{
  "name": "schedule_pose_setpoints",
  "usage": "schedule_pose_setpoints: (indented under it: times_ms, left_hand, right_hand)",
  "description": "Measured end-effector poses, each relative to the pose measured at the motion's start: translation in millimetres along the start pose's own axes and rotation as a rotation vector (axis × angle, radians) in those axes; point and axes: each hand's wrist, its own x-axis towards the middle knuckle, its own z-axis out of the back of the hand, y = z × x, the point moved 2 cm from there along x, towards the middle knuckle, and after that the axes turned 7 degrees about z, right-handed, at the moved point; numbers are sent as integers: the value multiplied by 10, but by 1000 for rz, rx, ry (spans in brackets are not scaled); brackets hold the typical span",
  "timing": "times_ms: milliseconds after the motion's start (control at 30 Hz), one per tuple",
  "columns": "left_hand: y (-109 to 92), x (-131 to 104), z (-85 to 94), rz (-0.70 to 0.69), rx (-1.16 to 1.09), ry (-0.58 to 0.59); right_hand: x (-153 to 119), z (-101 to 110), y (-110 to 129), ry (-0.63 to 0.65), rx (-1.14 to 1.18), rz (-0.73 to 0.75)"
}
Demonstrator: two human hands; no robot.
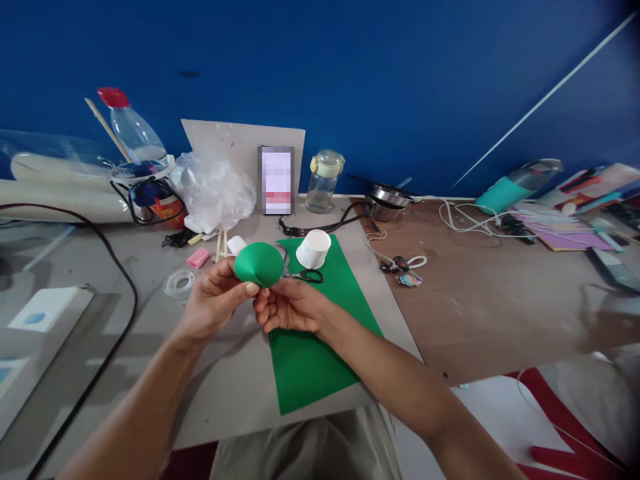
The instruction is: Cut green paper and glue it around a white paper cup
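Observation:
A small green paper cone (pixel 259 261) is held up over the desk, its surface facing me. My left hand (pixel 216 297) grips its left side, thumb along the lower edge. At the lower right edge, my right hand (pixel 290 305) pinches the same cone, with its other fingers curled. Beneath my right hand lies a large green paper sheet (pixel 320 360). On its far end a white paper cup (pixel 314 249) sits tilted. Scissors (pixel 311 275) with dark handles lie beside the cup, their blades partly hidden behind the cone.
A tape roll (pixel 179 285) and a pink eraser-like block (pixel 198 258) lie left of my hands. Behind stand a phone (pixel 277 180), a glass jar (pixel 324 187) and a crumpled plastic bag (pixel 215 193). A black cable (pixel 123 273) runs down the left; a keychain (pixel 403 267) lies right.

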Motion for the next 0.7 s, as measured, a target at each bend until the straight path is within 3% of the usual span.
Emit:
schedule_pose_setpoints:
  times_ms: [100, 267, 333, 400, 567, 700]
  left_hand:
    - [-3, 5, -51, 7, 20, 4]
    - [-5, 10, -213, -2, 189, -34]
    - [1, 7, -240, -3, 225, -36]
    - [8, 1, -223, 2, 207, -34]
    - [-3, -18, -103, -15, 107, -75]
    - [-8, -26, -82, 14, 26, -64]
  right_hand:
    - [-3, 5, -20, -121, -250, 110]
    - [-27, 44, -62, -530, -1022, 466]
    - [-28, 30, -74, -573, -1169, 497]
    - [-16, 9, -77, -508, -1045, 417]
    - [-3, -63, -34, -75, -270, 131]
    - [-28, -29, 24, 42, -127, 62]
